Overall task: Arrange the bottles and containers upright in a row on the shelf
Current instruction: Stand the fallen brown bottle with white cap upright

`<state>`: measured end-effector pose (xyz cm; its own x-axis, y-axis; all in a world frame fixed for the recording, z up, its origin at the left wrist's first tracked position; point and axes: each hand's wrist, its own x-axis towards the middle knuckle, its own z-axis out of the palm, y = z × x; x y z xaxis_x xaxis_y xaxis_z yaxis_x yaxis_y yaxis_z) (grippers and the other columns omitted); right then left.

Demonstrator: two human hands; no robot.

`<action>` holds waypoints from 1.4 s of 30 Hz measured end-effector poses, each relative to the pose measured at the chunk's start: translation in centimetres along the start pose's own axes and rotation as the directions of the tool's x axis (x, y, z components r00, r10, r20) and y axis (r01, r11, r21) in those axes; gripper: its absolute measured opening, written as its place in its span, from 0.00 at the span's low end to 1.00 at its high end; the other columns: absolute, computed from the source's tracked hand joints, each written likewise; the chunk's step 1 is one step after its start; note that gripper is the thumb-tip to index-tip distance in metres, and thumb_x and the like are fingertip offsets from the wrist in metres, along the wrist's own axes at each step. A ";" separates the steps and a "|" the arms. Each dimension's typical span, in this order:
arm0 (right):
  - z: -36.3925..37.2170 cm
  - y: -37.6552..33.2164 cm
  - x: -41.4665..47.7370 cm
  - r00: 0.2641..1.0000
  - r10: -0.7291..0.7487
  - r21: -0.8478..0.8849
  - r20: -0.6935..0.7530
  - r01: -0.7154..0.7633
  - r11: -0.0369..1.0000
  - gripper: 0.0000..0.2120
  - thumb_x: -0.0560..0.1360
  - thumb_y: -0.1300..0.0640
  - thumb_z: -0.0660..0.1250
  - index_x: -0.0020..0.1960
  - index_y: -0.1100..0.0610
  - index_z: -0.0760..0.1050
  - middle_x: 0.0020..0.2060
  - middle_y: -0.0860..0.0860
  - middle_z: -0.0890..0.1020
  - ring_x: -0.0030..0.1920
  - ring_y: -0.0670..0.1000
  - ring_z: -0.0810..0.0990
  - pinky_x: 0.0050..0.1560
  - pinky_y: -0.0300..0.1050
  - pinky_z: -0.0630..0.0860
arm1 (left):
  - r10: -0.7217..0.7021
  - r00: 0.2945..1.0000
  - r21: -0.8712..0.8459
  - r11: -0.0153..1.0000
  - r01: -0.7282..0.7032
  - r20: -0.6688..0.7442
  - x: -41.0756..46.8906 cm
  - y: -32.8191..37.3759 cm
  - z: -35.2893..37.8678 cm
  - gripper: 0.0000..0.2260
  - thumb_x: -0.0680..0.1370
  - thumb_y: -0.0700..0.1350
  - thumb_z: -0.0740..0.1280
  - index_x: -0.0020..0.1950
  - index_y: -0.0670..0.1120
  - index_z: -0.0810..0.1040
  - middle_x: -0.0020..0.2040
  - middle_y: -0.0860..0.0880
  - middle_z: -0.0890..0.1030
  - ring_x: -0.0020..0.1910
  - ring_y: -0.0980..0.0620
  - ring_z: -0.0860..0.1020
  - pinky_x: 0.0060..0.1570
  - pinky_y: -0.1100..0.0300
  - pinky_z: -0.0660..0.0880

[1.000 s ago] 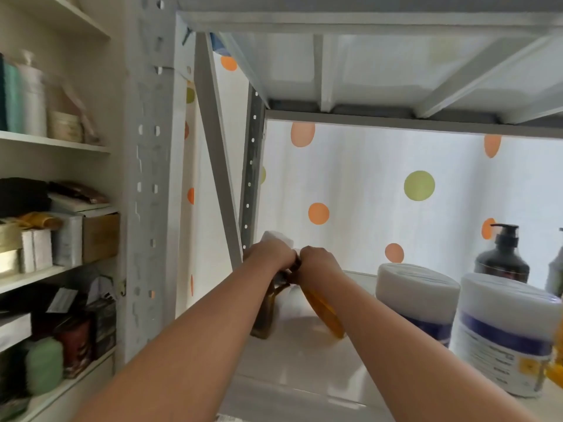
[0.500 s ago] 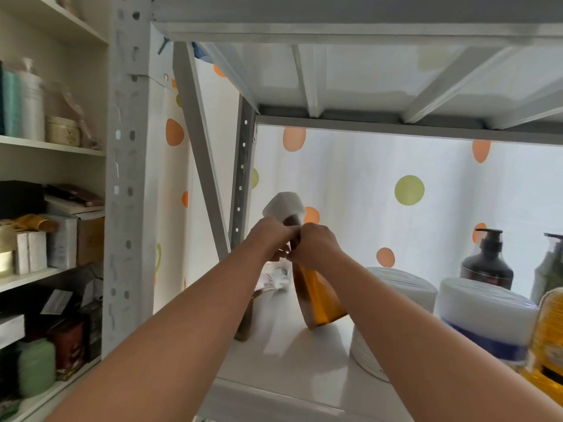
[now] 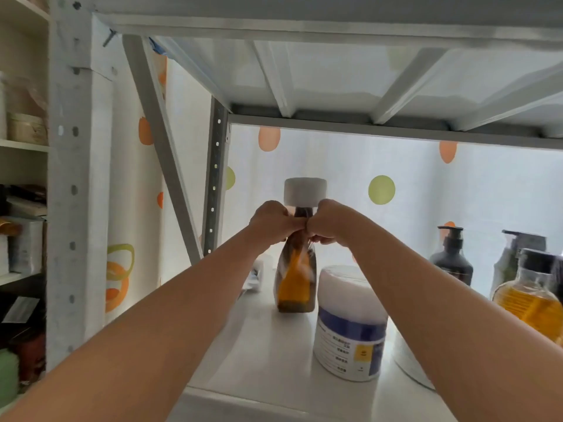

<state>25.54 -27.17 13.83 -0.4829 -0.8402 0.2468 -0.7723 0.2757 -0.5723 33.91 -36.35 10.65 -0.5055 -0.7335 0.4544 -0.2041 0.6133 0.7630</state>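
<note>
An amber bottle [image 3: 294, 281] with a white cap stands upright on the white shelf [image 3: 259, 354]. My left hand [image 3: 271, 222] and my right hand [image 3: 330, 222] both grip its neck just under the cap. A white tub [image 3: 350, 327] with a blue label stands to its right. Further right are a second white tub [image 3: 408, 360], mostly hidden by my right arm, a dark pump bottle [image 3: 451, 263], a pale pump bottle [image 3: 511, 263] and a round amber bottle [image 3: 530, 296] with a black cap. A small white item [image 3: 257, 277] lies behind my left wrist.
The metal shelf above [image 3: 335, 71] hangs low over the bottles. A grey upright post [image 3: 214, 184] and a diagonal brace [image 3: 161, 141] bound the left side. A dotted curtain [image 3: 396, 193] hangs behind. A side shelving unit [image 3: 21, 208] at left holds boxes and jars.
The amber bottle went from lying tilted near the shelf to standing upright. Both hands rose with it and stay on its neck. The view moved closer.
</note>
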 end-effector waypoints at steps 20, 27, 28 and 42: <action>-9.1 9.4 -0.1 0.942 0.288 0.194 -0.171 -0.255 0.947 0.12 0.77 0.62 0.61 0.59 0.65 0.73 0.55 0.62 0.80 0.55 0.58 0.81 0.59 0.50 0.78 | 0.147 0.926 -0.173 0.981 -0.090 0.348 4.2 7.1 11.6 0.11 0.75 0.44 0.71 0.51 0.36 0.80 0.46 0.43 0.83 0.45 0.52 0.82 0.39 0.60 0.82; -9.0 11.2 0.8 0.909 0.411 0.320 -0.064 -0.372 0.872 0.14 0.78 0.63 0.61 0.63 0.66 0.72 0.51 0.59 0.79 0.49 0.54 0.78 0.58 0.45 0.75 | 0.077 0.873 -0.039 0.997 -0.067 0.482 5.7 7.0 13.2 0.09 0.75 0.44 0.70 0.51 0.41 0.78 0.48 0.45 0.83 0.48 0.48 0.82 0.48 0.52 0.81; -8.9 11.4 0.9 0.909 0.414 0.327 -0.048 -0.377 0.867 0.14 0.78 0.64 0.60 0.63 0.66 0.72 0.50 0.58 0.78 0.49 0.54 0.77 0.60 0.45 0.75 | 0.064 0.869 -0.025 0.998 -0.060 0.491 5.7 6.9 13.3 0.09 0.75 0.44 0.70 0.51 0.41 0.78 0.48 0.45 0.83 0.47 0.48 0.82 0.47 0.53 0.82; -8.3 14.4 2.3 0.933 0.326 0.311 -0.151 -0.268 0.912 0.03 0.75 0.66 0.62 0.45 0.60 0.73 0.43 0.58 0.79 0.46 0.54 0.80 0.57 0.50 0.79 | 0.029 0.833 0.037 0.998 -0.059 0.553 7.2 7.7 13.6 0.02 0.75 0.37 0.68 0.46 0.38 0.79 0.45 0.42 0.83 0.47 0.45 0.84 0.50 0.55 0.81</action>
<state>9.86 -21.27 12.61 -0.7648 -0.6236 0.1620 -0.4464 0.3316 -0.8311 17.25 -32.91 13.56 -0.8903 -0.4313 0.1463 -0.2049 0.6662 0.7171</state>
